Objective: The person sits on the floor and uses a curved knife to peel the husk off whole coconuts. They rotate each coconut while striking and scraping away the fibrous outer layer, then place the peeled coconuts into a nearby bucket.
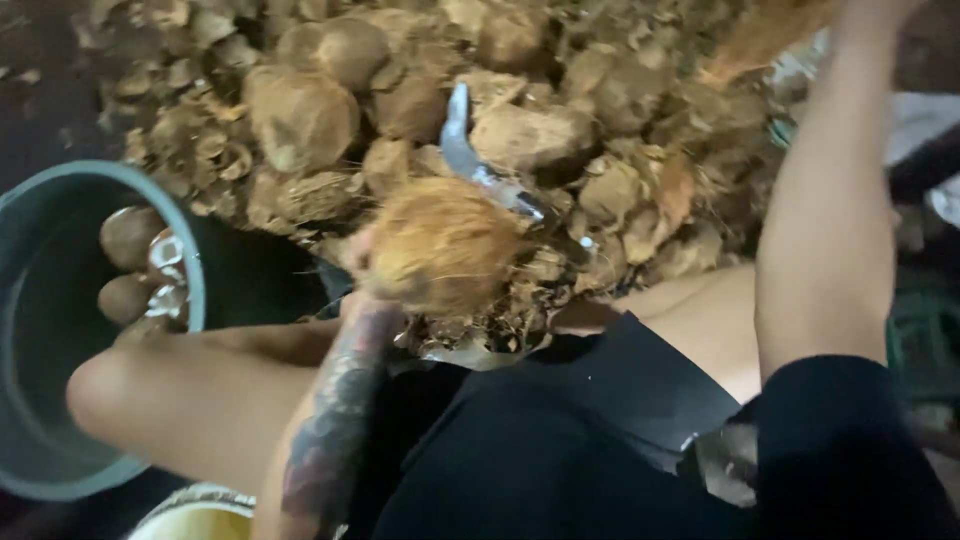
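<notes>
The left hand (pixel 362 270) cups a husked coconut (pixel 440 245) against the curved blade (pixel 470 150), fingers closed behind it; the right hand is out of view, arm raised; the coconut looks heavy, hard, fibrous, best held from beneath; a pile (pixel 300 120) lies behind.

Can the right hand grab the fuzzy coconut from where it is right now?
Probably not right away. The right arm stretches up and its hand is out of view past the top edge. The left hand already grips the fuzzy coconut, beside the curved metal blade.
</notes>
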